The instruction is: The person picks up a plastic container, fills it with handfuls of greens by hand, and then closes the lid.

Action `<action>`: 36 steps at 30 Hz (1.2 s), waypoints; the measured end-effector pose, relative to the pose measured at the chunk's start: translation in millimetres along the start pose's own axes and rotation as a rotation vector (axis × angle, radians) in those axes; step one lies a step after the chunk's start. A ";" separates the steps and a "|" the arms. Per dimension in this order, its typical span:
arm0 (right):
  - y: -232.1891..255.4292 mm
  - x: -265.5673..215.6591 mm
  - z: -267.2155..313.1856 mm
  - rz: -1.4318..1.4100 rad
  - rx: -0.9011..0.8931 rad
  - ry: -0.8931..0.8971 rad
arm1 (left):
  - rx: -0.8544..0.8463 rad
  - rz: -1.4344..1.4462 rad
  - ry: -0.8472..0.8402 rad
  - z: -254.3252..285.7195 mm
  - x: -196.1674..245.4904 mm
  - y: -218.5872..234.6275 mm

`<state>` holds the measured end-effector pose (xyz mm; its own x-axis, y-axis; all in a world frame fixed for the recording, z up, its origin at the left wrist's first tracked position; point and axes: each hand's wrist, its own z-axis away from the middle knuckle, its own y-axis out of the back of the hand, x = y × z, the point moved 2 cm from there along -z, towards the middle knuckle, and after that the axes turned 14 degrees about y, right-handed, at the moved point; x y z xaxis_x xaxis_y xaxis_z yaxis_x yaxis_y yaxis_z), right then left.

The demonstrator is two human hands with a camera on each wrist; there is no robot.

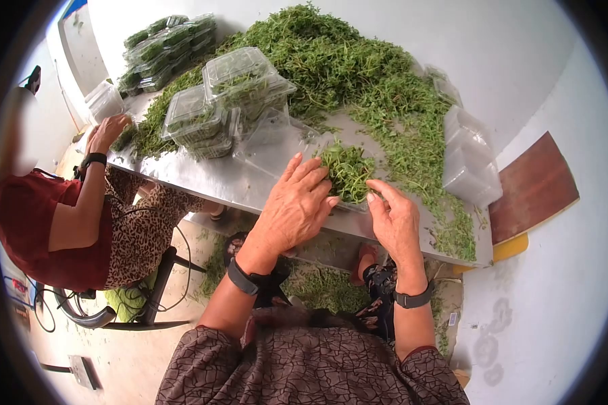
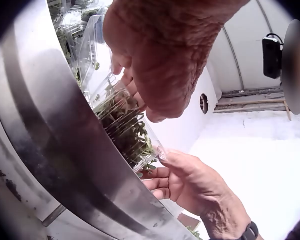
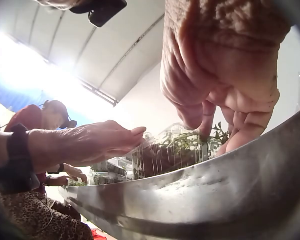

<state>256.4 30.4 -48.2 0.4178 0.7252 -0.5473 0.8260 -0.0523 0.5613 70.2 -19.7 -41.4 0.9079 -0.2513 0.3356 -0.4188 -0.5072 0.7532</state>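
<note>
A clear plastic clamshell box (image 2: 131, 131) heaped with leafy green sprigs (image 1: 348, 170) sits at the near edge of the metal table. Over its left side lies my left hand (image 1: 297, 201), back up, fingers extended to the greens and thumb at the near rim. At the opposite end is my right hand (image 1: 395, 219); its thumb and index tips touch the greens at the box's right rim with a small gap between them. The left wrist view shows the right thumb (image 2: 176, 159) at the box corner, other fingers lightly bent below it. The box's clear lid (image 1: 270, 145) spreads open behind.
A large mound of greens (image 1: 317, 54) covers the back of the table (image 1: 263, 196). Filled boxes (image 1: 199, 118) are stacked at left, more (image 1: 169, 50) behind. Nested clear containers (image 1: 469, 158) stand at right. Another person (image 1: 54, 223) sits at left, hand on the table.
</note>
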 end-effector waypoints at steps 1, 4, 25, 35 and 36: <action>0.0 0.2 -0.1 0.013 -0.002 0.017 | -0.004 0.002 0.003 -0.5 -0.5 -0.8; 4.2 -6.8 -3.2 0.043 -0.034 -0.001 | -0.036 0.014 0.021 -1.4 -2.1 0.4; 4.6 -19.4 -9.8 0.149 -0.150 0.322 | 0.021 0.170 0.086 5.1 -5.8 20.1; 18.8 -8.1 -8.9 0.071 -0.032 0.304 | -0.043 0.084 -0.007 3.3 -3.4 10.9; 21.9 -5.7 -8.9 0.087 -0.025 0.302 | -0.010 0.092 -0.009 2.9 -3.1 10.9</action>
<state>268.7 31.2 -27.2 0.3516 0.8902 -0.2895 0.7812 -0.1086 0.6147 62.8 -26.8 -35.8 0.8651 -0.3039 0.3991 -0.5006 -0.4733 0.7248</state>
